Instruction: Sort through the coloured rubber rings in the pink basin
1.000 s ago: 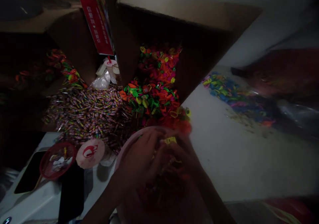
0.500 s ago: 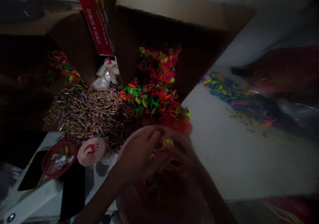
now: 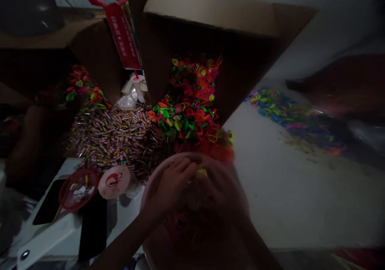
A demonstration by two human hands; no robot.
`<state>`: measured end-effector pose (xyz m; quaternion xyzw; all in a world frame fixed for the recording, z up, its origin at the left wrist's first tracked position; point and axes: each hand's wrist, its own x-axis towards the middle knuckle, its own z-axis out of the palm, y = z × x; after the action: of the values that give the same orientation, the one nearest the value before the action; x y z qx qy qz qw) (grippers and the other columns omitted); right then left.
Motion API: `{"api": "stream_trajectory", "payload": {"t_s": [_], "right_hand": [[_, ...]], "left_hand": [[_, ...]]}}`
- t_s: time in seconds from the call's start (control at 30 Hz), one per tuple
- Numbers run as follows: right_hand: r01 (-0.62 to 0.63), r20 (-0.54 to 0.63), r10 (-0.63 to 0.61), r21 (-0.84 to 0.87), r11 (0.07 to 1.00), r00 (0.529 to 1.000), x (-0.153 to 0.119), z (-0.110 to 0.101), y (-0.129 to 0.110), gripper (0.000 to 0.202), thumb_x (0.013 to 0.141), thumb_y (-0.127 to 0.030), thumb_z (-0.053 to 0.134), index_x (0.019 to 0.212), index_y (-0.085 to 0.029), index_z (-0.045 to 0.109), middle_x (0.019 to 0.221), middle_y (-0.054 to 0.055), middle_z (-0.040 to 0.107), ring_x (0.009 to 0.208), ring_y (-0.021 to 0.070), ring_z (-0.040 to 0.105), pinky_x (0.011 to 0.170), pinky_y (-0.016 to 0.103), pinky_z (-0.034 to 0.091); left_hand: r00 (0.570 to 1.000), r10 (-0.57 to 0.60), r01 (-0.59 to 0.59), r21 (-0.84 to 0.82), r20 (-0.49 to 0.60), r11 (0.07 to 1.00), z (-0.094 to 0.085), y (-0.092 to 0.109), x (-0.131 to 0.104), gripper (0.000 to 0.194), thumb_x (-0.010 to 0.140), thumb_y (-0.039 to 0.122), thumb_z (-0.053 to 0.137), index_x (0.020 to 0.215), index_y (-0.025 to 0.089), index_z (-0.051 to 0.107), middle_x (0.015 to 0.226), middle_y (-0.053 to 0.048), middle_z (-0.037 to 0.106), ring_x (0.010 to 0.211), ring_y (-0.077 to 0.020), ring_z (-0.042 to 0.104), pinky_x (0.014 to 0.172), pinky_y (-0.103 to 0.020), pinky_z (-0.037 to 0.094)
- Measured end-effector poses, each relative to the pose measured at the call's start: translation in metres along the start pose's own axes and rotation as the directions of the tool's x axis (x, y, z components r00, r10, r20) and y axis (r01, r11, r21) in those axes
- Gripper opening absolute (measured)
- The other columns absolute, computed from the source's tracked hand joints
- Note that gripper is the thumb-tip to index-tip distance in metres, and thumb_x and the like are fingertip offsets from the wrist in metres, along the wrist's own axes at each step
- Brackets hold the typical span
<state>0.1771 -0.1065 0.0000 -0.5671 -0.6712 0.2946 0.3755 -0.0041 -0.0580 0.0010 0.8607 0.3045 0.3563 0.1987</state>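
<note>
Both your hands are down in the pink bowl at lower centre of the frame. Your left hand curls its fingers together around a small yellow piece; your right hand sits against it, too dark to tell its grip. Just above, neon rings spill from the cardboard box, striped sticks heaped to their left.

Pink bowl, round, lower centre of frame, rim showing at left and top, inside dark. Small yellow piece near its upper rim, pinched between both hands. Contents reddish, too dim to make out. Bowl's far edge touches the bright heap above it.
</note>
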Motion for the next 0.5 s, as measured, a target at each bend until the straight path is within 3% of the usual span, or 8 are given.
{"api": "stream_trajectory", "payload": {"t_s": [0.1, 0.23, 0.33, 0.43, 0.5], "right_hand": [[-0.074, -0.074, 0.075, 0.023, 0.997, 0.994, -0.009, 0.008, 0.004, 0.018, 0.106, -0.036, 0.054, 0.100, -0.029, 0.070, 0.097, 0.004, 0.073, 0.092, 0.0228, 0.064, 0.092, 0.036, 0.053], [-0.102, -0.058, 0.110, 0.116, 0.988, 0.992, -0.013, 0.008, 0.015, 0.015, 0.103, -0.040, 0.059, 0.104, -0.031, 0.071, 0.102, 0.006, 0.074, 0.097, 0.0259, 0.066, 0.088, 0.038, 0.056], [-0.122, 0.022, 0.120, 0.125, 0.985, 0.992, -0.006, -0.006, 0.031, 0.015, 0.098, -0.041, 0.066, 0.104, -0.028, 0.072, 0.107, 0.005, 0.074, 0.098, 0.0248, 0.067, 0.087, 0.038, 0.057], [-0.132, -0.019, 0.134, 0.078, 0.988, 0.991, 0.012, -0.025, 0.058, 0.019, 0.097, -0.041, 0.067, 0.105, -0.025, 0.072, 0.106, 0.006, 0.071, 0.099, 0.0247, 0.066, 0.092, 0.042, 0.055], [-0.113, -0.096, 0.118, 0.063, 0.992, 0.988, 0.031, -0.033, 0.078, 0.016, 0.096, -0.040, 0.066, 0.104, -0.027, 0.073, 0.104, 0.006, 0.070, 0.103, 0.0263, 0.064, 0.096, 0.045, 0.053]], "left_hand": [[0.998, -0.047, 0.047, -0.003, 0.037, 0.999, 0.009, 0.000, -0.003, 0.013, 0.096, 0.012, 0.056, 0.089, 0.022, 0.056, 0.090, -0.004, 0.066, 0.085, -0.0216, 0.062, 0.074, -0.033, 0.046], [0.973, -0.172, 0.163, 0.071, 0.154, 0.984, 0.018, 0.002, -0.006, 0.012, 0.092, 0.008, 0.060, 0.092, 0.020, 0.060, 0.094, -0.006, 0.069, 0.089, -0.0237, 0.064, 0.078, -0.035, 0.050], [0.944, -0.197, 0.167, 0.131, 0.267, 0.977, 0.012, -0.003, -0.007, 0.020, 0.093, 0.023, 0.071, 0.112, 0.020, 0.065, 0.118, -0.010, 0.071, 0.111, -0.0289, 0.064, 0.095, -0.042, 0.053], [0.916, -0.341, 0.289, 0.242, 0.211, 0.926, 0.000, -0.028, -0.004, 0.027, 0.102, 0.036, 0.061, 0.125, 0.022, 0.066, 0.130, -0.011, 0.068, 0.122, -0.0285, 0.060, 0.104, -0.043, 0.051], [0.825, -0.552, 0.451, 0.444, 0.124, 0.774, -0.004, -0.056, -0.001, 0.028, 0.106, 0.032, 0.050, 0.125, 0.020, 0.067, 0.127, -0.014, 0.068, 0.118, -0.0290, 0.061, 0.099, -0.041, 0.053]]}}
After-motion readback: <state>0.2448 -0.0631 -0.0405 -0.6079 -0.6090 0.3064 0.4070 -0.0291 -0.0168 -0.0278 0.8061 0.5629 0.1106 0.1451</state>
